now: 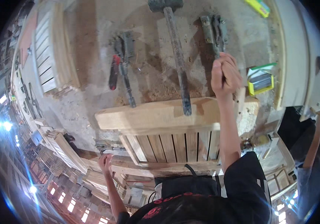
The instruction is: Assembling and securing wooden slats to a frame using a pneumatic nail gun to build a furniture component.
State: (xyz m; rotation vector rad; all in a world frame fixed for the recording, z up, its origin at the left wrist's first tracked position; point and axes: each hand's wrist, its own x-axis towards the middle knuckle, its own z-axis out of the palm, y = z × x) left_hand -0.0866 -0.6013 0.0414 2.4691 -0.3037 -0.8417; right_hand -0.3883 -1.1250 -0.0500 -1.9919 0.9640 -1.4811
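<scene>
My right hand (226,74) is closed round the handle of a metal toggle clamp (214,33) fixed to the workbench. Below it lies a thick pale wooden board (148,117), pressed along the edge of a slatted wooden panel (167,147). My left hand (105,163) is at the panel's near left side with its fingers curled. It is just below another metal clamp (109,146), and whether it grips that clamp's end is too small to tell. A long-handled hammer (177,52) lies between the clamps, its handle end over the board.
At the far left of the board sit a second toggle clamp (122,48) and a red-handled tool (114,72). Stacked slatted panels (50,48) stand farther left. A yellow box (260,83) lies right of my right hand. Another person's arm (314,145) reaches in at the right.
</scene>
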